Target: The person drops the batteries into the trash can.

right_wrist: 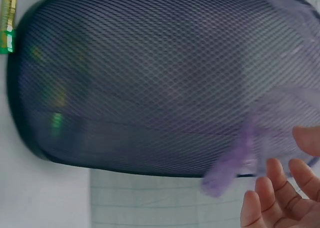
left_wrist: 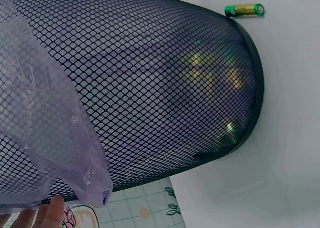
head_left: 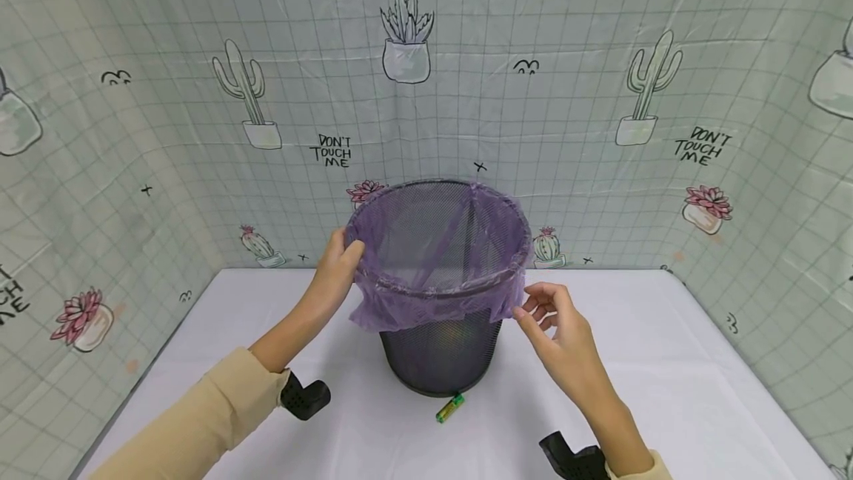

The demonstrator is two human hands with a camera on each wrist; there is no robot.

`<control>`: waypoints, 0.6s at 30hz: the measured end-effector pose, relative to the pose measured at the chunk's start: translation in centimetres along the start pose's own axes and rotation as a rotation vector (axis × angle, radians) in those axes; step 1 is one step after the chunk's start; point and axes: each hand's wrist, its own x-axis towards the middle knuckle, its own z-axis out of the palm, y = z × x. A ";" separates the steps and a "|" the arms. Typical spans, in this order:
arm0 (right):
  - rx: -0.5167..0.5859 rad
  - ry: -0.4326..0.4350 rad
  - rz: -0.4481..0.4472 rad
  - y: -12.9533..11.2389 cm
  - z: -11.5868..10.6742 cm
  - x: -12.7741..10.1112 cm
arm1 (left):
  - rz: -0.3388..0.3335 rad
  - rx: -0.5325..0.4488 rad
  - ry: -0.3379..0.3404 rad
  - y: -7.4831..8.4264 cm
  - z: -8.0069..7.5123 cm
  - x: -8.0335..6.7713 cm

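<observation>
A black mesh wastebasket (head_left: 440,361) stands upright on the white table, lined with a thin purple bin bag (head_left: 413,310) folded outward over its rim. My left hand (head_left: 338,264) grips the rim at the left, thumb on top and fingers outside over the bag. At the right side my right hand (head_left: 558,328) has its fingers loosely bent and parted from the thumb, fingertips right by the bag's hanging edge. Through the mesh, blurred green and yellow items (left_wrist: 200,73) show at the basket's bottom.
A green and gold battery (head_left: 449,408) lies on the white tabletop (head_left: 373,443) at the basket's front foot. Behind and beside the table hangs a gridded cloth (head_left: 466,117) printed with cacti. Black wrist mounts (head_left: 305,397) sit at both forearms.
</observation>
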 end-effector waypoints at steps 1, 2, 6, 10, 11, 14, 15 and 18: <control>-0.001 -0.005 0.023 0.4 0.3 -0.3 | 0.000 -0.001 0.001 0.0 0.0 0.0; 0.001 -0.012 0.045 0.8 0.7 -0.7 | -0.001 -0.002 0.002 0.0 0.0 0.0; 0.011 -0.074 0.135 2.2 2.1 -2.1 | 0.003 -0.011 0.002 -0.1 0.0 0.0; 0.037 -0.160 0.244 3.2 3.6 -3.3 | 0.010 -0.022 -0.002 -0.1 0.0 0.0; 0.043 -0.179 0.269 3.4 3.9 -3.6 | 0.013 -0.025 -0.001 -0.1 0.0 0.0; 0.075 -0.222 0.324 4.1 4.8 -4.4 | 0.015 -0.020 -0.001 -0.1 0.0 0.1; 0.086 -0.231 0.335 4.3 5.0 -4.7 | 0.013 -0.016 0.002 -0.1 0.0 0.1; 0.130 -0.290 0.351 4.9 5.8 -5.5 | 0.006 -0.003 0.005 -0.2 0.0 0.1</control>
